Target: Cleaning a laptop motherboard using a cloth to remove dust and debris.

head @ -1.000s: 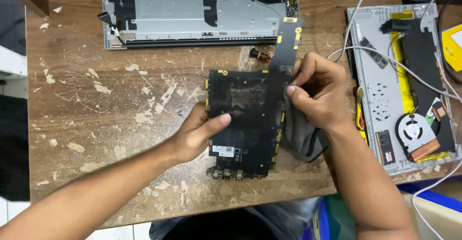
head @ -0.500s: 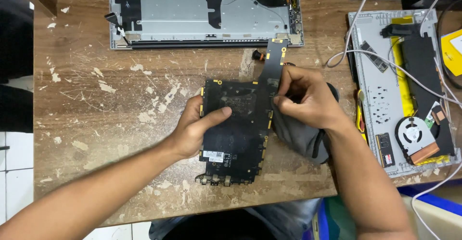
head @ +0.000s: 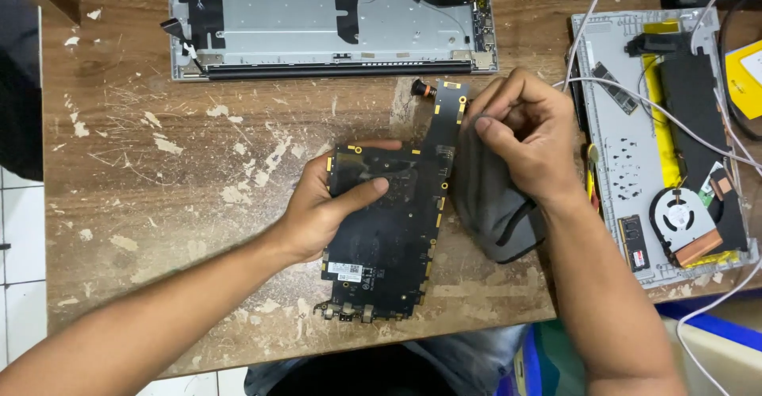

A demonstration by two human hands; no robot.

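Head view looks straight down on a black laptop motherboard (head: 389,229), lying flat on the worn wooden table (head: 175,205) with its long axis running from the near table edge, where a row of metal connectors sits, away toward a narrow arm of board at its far right corner. Left hand (head: 329,205) grasps the motherboard at its left edge, thumb laid across the top face and fingers curled under the rim, so the board is pinned between them. Right hand (head: 524,138) is just right of the board's narrow arm, its fingers clenched around a bunched grey cloth (head: 492,205), with the knuckles close against the arm's edge; the cloth hangs down along the board's right side and touches it. Of the two hands, the left is the one actually on the board; the right meets it only through the cloth. Beyond the motherboard, at the far edge of the table, lies an opened silver laptop chassis (head: 317,15) with bare metal plates. Right of the motherboard, past the right hand, a second opened laptop (head: 635,158) shows a round cooling fan (head: 679,217), and white cables (head: 659,110) cross over it.
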